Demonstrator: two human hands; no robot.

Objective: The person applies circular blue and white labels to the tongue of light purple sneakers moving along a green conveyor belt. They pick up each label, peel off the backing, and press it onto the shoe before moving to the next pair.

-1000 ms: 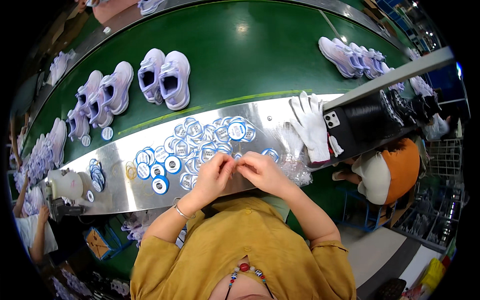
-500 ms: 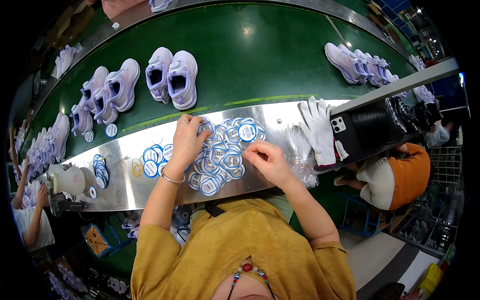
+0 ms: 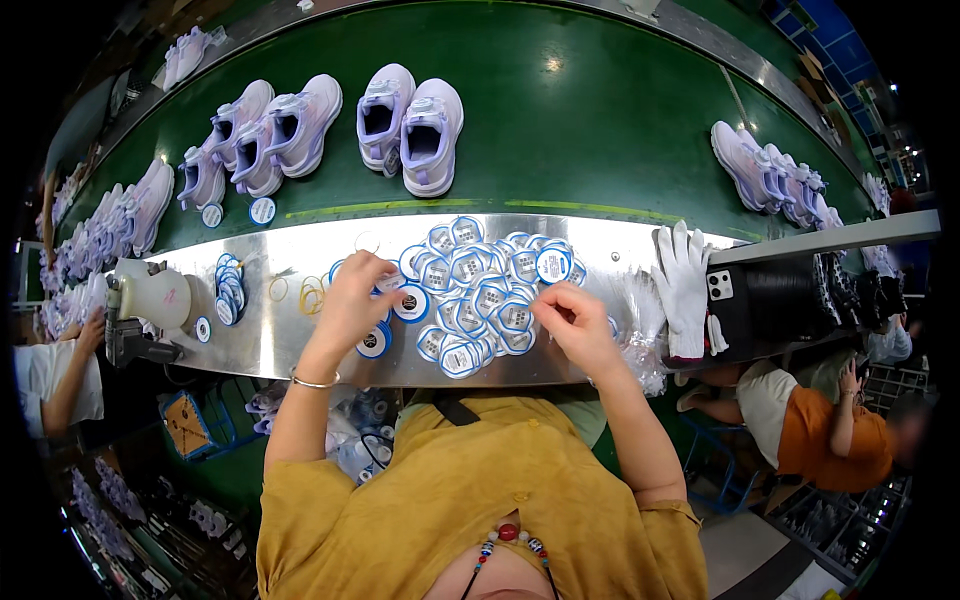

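A spread pile of round, blue-edged white tags [image 3: 465, 318] lies on the steel ledge in front of me. My left hand [image 3: 350, 305] is over the pile's left side, with thumb and finger closed on a round tag [image 3: 391, 284]. Below its fingertips lies a tag with a dark centre [image 3: 411, 304], and another tag [image 3: 374, 341] shows beside the wrist. At the pile's right edge is my right hand [image 3: 578, 325], fingers pinched together; anything between them is too small to make out. One tag with blue print [image 3: 553, 264] lies on top, at upper right.
Pale lilac shoes [image 3: 432, 140] stand on the green belt [image 3: 590, 120], with more at both sides. A white glove [image 3: 684, 290], clear plastic strips [image 3: 638, 315] and a phone [image 3: 720, 284] lie to the right. Left are rubber bands [image 3: 312, 295] and a white container [image 3: 155, 293]. Other people work on both sides.
The view has shifted, so the table appears farther right. My left hand has moved left from the pile's top and now pinches a tag. My right hand stays pinched by the pile's right edge.
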